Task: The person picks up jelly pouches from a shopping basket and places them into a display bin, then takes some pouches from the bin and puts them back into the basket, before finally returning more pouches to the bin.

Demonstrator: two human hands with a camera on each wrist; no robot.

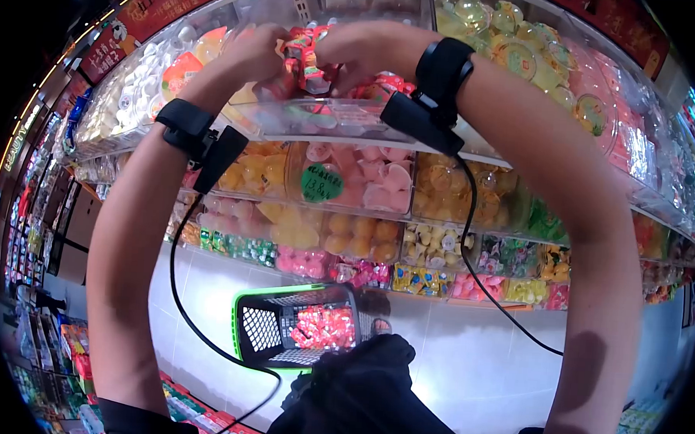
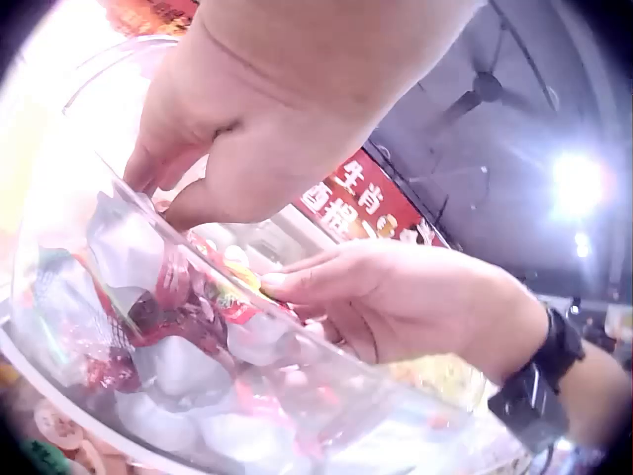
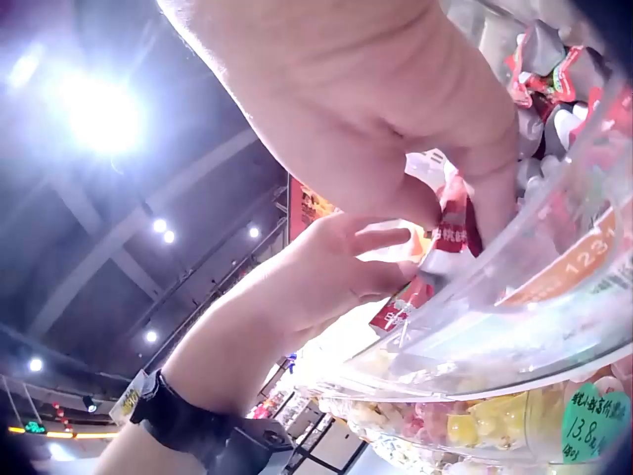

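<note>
Both hands are in a clear bin [image 1: 305, 120] of red-wrapped packets. My right hand [image 1: 364, 53] is at the bin's right side; its thumb and fingers pinch a red packet [image 3: 455, 220] in the right wrist view. Facing it, my left hand [image 1: 255, 59] has its fingers curled at another red packet [image 3: 404, 300], tips partly hidden. In the left wrist view the left hand [image 2: 257, 134] reaches over the clear wall, while the right hand [image 2: 386, 297] holds a red and yellow wrapper [image 2: 237, 297]. More packets [image 2: 178, 356] with grey-white parts lie behind the wall.
Bins of white sweets [image 1: 122, 99] and yellow cups [image 1: 521, 57] flank this one. Lower tiers hold pink cups [image 1: 385, 180] with a green price tag [image 1: 321, 183]. A green-rimmed basket [image 1: 236, 321] containing red packets [image 1: 322, 326] stands on the floor. Cables hang from both wrist cameras.
</note>
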